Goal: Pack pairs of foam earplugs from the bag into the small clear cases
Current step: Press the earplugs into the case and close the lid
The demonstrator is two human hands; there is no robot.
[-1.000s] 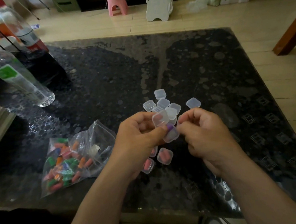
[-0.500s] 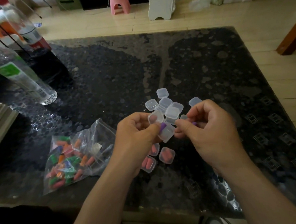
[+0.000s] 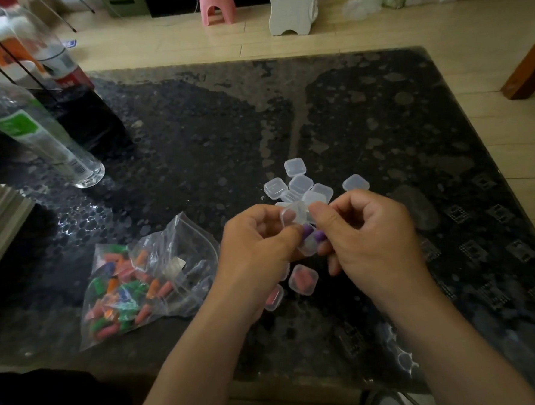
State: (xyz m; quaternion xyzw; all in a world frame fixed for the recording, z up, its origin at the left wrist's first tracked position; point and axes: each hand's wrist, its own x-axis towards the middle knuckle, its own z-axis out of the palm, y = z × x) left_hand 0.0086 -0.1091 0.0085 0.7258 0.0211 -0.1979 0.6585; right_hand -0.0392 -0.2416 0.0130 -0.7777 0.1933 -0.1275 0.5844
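A person's two bare hands meet over a dark, speckled glass worktop [image 3: 192, 128], seen from above, with a small clear case [image 3: 308, 248] held between them. The case is hinged open, with its lid tipped up on the far side.

The left hand [image 3: 256, 250] grips the case with curled fingers, its thumb pressed to the near-left edge. The right hand [image 3: 372, 243] is curled as well. Its thumb tip rests against the raised lid and its fingers close in on the case's right side. Two purple earplugs [image 3: 318, 236] show in the base of the case, between the two thumbs. It is not possible to tell whether the right hand's fingers are also pinching one of them.

Just beyond the held case, a cluster of empty cases [image 3: 299, 184] lies on the worktop, several of them touching. One more sits alone beyond the held case and to its right. Just nearer than the held case, partly hidden under the hands, lie filled cases [image 3: 303, 279], closed, with pinkish-red earplugs inside.

Well to the left of the held case and a little nearer, a clear plastic bag [image 3: 145, 278] lies flat, holding a jumble of orange, green, pink and blue earplugs. Far to the left of the held case and beyond it stands a clear bottle [image 3: 36, 135] with a green label. Far beyond the held case, a pink stool [image 3: 216, 8] stands on the pale floor [image 3: 375, 33].
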